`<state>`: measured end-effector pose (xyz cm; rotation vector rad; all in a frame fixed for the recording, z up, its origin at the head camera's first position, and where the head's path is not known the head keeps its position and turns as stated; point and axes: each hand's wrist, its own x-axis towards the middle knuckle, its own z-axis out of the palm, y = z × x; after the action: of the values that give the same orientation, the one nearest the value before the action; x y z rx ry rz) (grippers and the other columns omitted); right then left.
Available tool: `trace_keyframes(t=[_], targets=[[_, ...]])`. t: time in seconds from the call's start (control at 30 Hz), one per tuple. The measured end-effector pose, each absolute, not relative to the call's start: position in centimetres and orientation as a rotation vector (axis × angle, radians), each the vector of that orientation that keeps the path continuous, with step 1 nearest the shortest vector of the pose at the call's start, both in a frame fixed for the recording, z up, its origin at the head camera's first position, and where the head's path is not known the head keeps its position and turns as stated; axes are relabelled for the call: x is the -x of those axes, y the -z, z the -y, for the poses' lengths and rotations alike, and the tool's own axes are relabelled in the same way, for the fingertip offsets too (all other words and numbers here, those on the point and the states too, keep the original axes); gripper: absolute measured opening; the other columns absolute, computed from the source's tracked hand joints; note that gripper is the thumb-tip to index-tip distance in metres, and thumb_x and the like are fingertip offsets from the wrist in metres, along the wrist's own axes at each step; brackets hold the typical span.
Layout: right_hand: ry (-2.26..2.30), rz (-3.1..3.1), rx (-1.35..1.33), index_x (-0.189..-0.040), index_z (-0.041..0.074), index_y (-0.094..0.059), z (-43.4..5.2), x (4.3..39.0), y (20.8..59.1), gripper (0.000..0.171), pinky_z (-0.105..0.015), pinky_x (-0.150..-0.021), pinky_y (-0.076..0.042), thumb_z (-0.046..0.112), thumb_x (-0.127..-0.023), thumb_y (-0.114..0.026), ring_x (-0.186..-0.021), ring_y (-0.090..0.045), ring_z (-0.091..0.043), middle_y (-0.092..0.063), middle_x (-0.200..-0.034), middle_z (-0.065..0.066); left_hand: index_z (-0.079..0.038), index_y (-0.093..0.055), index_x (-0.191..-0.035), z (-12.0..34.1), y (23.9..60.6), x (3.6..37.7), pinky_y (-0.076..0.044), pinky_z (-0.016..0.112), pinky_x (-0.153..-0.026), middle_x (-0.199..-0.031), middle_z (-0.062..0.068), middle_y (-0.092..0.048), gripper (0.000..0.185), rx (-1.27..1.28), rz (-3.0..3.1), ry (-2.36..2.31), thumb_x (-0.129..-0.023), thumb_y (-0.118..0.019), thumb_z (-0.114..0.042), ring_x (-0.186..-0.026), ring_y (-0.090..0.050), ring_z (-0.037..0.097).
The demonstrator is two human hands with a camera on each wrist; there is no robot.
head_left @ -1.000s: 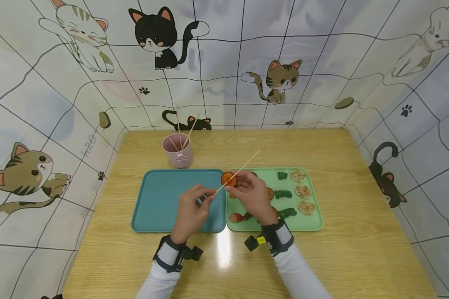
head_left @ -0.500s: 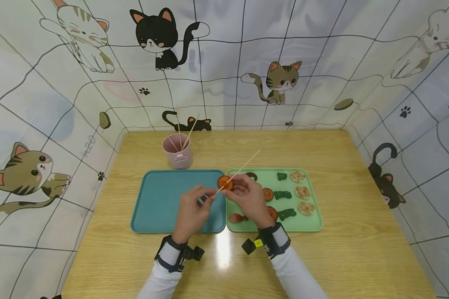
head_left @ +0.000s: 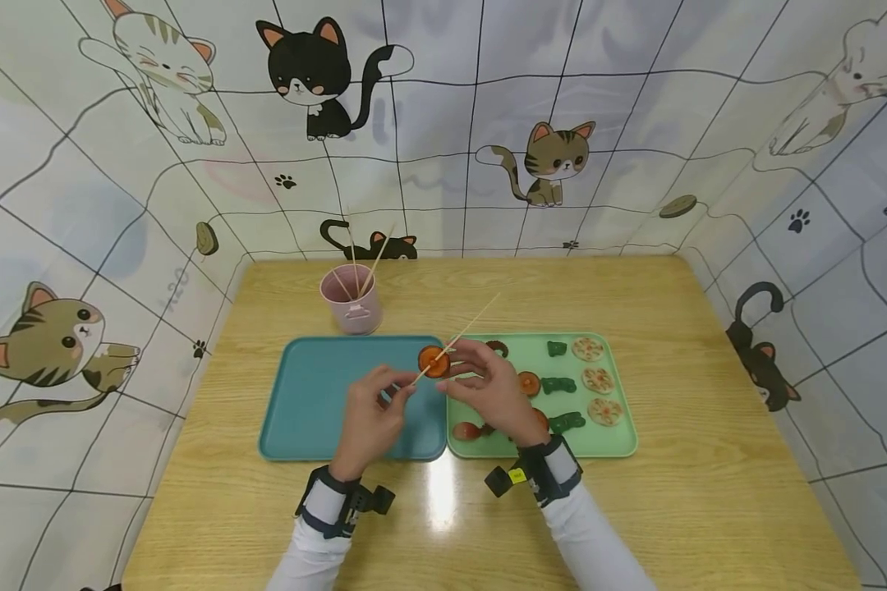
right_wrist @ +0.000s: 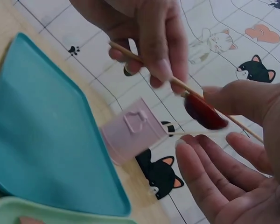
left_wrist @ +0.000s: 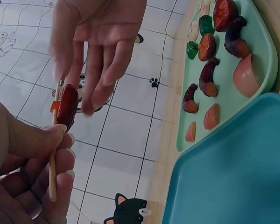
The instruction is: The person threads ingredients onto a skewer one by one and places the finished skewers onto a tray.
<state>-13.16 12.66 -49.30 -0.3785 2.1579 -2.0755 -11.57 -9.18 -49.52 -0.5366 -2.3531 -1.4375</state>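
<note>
My left hand (head_left: 369,419) pinched the skewer (head_left: 454,338) near its lower end, tilted up to the right over the seam between the teal tray (head_left: 318,410) and green tray (head_left: 613,447). An orange slice (head_left: 433,361) sat threaded on the skewer, just above my left fingers. My right hand (head_left: 491,390) was beside the slice, fingers loosely spread, thumb at its edge, not clamped on it.

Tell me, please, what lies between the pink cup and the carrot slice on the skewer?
In the head view, only bare wooden table and the teal tray's far rim separate pink cup from carrot slice.
</note>
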Motion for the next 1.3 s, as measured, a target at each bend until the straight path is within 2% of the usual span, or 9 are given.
trace_keyframes(t=[0.1, 0.23, 0.33, 0.47, 0.57, 0.7, 0.9, 1.3], targets=[[2.051, -2.175, 0.387, -0.147, 0.008, -0.050, -13.8, 13.5, 49.0, 0.063, -0.028, -0.092, -0.058, 0.010, -0.091, -0.078, -0.121, -0.061, -0.046, -0.062, -0.137, -0.021, -0.008, -0.079, -0.099, 9.7, 49.4, 11.7, -0.050, 0.022, -0.054, -0.082, 0.004, -0.071, 0.015, 0.513, 2.349, 1.433, -0.089, -0.075, 0.003, -0.066, -0.062, 0.014], [1.993, -2.266, 0.340, -0.147, 0.021, -0.051, -15.9, 14.0, 48.7, 0.061, -0.028, -0.096, -0.056, 0.017, -0.092, -0.078, -0.125, -0.059, -0.043, -0.063, -0.139, -0.014, -0.009, -0.080, -0.099, 10.3, 49.4, 11.7, -0.050, 0.021, -0.055, -0.082, 0.002, -0.071, 0.016, 0.487, 2.355, 1.415, -0.089, -0.076, 0.003, -0.067, -0.062, 0.013], [1.931, -2.364, 0.322, -0.148, 0.025, -0.050, -17.4, 14.4, 48.9, 0.062, -0.038, -0.102, -0.054, 0.020, -0.093, -0.078, -0.128, -0.057, -0.039, -0.062, -0.142, -0.007, -0.010, -0.080, -0.099, 10.7, 49.5, 11.8, -0.050, 0.021, -0.055, -0.082, 0.002, -0.070, 0.016, 0.484, 2.352, 1.398, -0.089, -0.076, 0.002, -0.068, -0.063, 0.012], [1.800, -2.525, 0.307, -0.149, 0.027, -0.049, -19.5, 14.9, 49.4, 0.065, -0.054, -0.108, -0.048, 0.025, -0.092, -0.079, -0.132, -0.056, -0.032, -0.059, -0.145, -0.004, -0.008, -0.080, -0.098, 11.1, 49.6, 11.8, -0.050, 0.022, -0.055, -0.081, 0.003, -0.070, 0.015, 0.500, 2.329, 1.389, -0.088, -0.076, 0.002, -0.067, -0.063, 0.013], [1.650, -2.639, 0.267, -0.150, 0.028, -0.048, -21.0, 15.1, 50.1, 0.067, -0.056, -0.110, -0.045, 0.032, -0.091, -0.080, -0.135, -0.054, -0.029, -0.058, -0.148, -0.003, -0.008, -0.079, -0.098, 11.4, 49.8, 11.9, -0.050, 0.022, -0.054, -0.081, 0.004, -0.070, 0.015, 0.505, 2.322, 1.387, -0.088, -0.076, 0.003, -0.067, -0.063, 0.014], [1.438, -2.731, 0.213, -0.152, 0.024, -0.047, -22.9, 15.1, 51.1, 0.071, -0.057, -0.110, -0.043, 0.035, -0.090, -0.080, -0.137, -0.051, -0.034, -0.054, -0.151, -0.007, -0.008, -0.079, -0.099, 11.7, 49.9, 11.8, -0.049, 0.022, -0.054, -0.081, 0.004, -0.070, 0.015, 0.489, 2.335, 1.390, -0.089, -0.076, 0.002, -0.067, -0.063, 0.013], [1.144, -2.795, 0.167, -0.152, 0.010, -0.046, -24.3, 14.9, 52.3, 0.072, -0.060, -0.110, -0.042, 0.028, -0.091, -0.079, -0.139, -0.048, -0.042, -0.051, -0.153, -0.018, -0.008, -0.079, -0.098, 12.0, 49.8, 11.8, -0.050, 0.024, -0.054, -0.081, 0.003, -0.070, 0.016, 0.473, 2.337, 1.374, -0.088, -0.077, 0.003, -0.067, -0.063, 0.013], [0.897, -2.809, 0.251, -0.135, 0.002, -0.064, -24.8, 14.9, 54.7, 0.055, -0.058, -0.103, -0.048, 0.019, -0.085, -0.083, -0.128, -0.056, -0.044, -0.061, -0.137, -0.022, -0.010, -0.080, -0.100, 12.1, 50.0, 11.7, -0.051, 0.024, -0.055, -0.080, 0.001, -0.069, 0.018, 0.464, 2.376, 1.332, -0.087, -0.077, 0.002, -0.068, -0.062, 0.012]])
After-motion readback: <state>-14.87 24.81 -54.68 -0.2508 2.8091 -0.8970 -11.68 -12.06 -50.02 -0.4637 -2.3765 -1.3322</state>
